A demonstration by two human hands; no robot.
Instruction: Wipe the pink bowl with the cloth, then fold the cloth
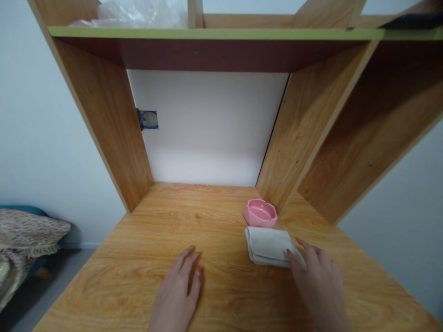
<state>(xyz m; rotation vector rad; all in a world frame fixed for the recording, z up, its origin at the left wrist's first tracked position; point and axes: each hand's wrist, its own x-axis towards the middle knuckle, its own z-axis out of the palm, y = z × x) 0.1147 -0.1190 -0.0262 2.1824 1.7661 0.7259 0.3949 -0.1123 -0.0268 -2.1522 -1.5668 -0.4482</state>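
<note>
A folded off-white cloth (272, 246) lies on the wooden desktop (131, 267), right of the middle. My right hand (318, 274) grips its right end, with the thumb on top and the index finger at the far corner. Just beyond the cloth stands a pink faceted ashtray (260, 213), very close to the cloth's far edge. My left hand (178, 290) rests on or just over the desktop to the left, fingers apart and nothing in it.
Wooden upright panels (100, 120) flank the desk, with a shelf edged in yellow-green (207, 33) above. Clear plastic (138, 14) lies on that shelf. An opened wall box with blue wire (149, 120) sits at the back left. A patterned fringed cover (27, 235) is at far left.
</note>
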